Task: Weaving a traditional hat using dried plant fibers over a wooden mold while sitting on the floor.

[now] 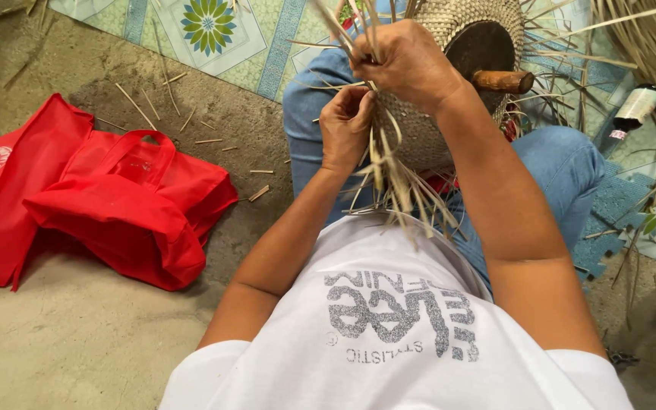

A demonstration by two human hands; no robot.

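White shirt (396, 334) with grey print fills the near part of the view; I am seated on the ground, blue jeans (563, 163) over both knees.

Left hand (345, 127): fingers curled closed, pinching a few thin straw strips (389, 182) just below the rim of the woven basket (427, 129). Thumb lies against the fingers. The strips run on downward from the grip, loose and fanned out, ending over my lap.

Right hand (408, 61): closed in a fist around another bundle of strips above the left hand, knuckles toward the camera. Strip ends stick out past the fist toward the top edge of the view. The two hands are touching or nearly so; I cannot tell which.

Basket rests on my lap between the knees, tilted, its dark opening (480, 45) facing to my right. A brown wooden handle (504, 80) pokes out of that opening.

On the concrete floor (77, 349) to my left: a red cloth bag (127, 205) lying slumped, handles up, well apart from the basket. Short cut straw bits (191, 121) lie scattered between bag and knee. A patterned floor mat (214, 38) lies beyond the knees, with a dark bottle (635, 110) lying on it at my right.
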